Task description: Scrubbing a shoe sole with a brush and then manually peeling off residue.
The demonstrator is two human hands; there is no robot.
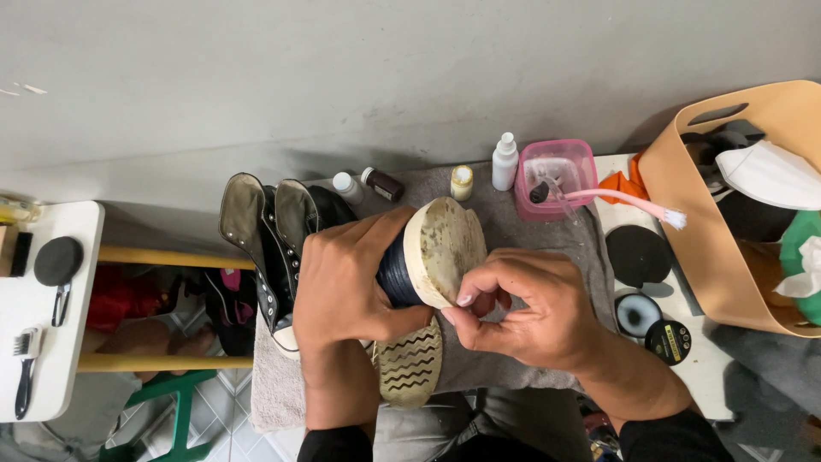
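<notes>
Shoe (432, 257) — centre, over grey towel (513, 239), dirty sole up. Left hand (351, 287) wrapped tight round it; right hand (534, 312) pinched closed at sole edge. Pink tub (581, 162) far right.

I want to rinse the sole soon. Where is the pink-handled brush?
In the head view, the brush is at upper right, its handle resting in the pink tub and its bristles pointing toward the tan basket.

two hands (359, 282), two sneakers (428, 252), four small bottles (505, 161), one pink tub (560, 175)
</notes>
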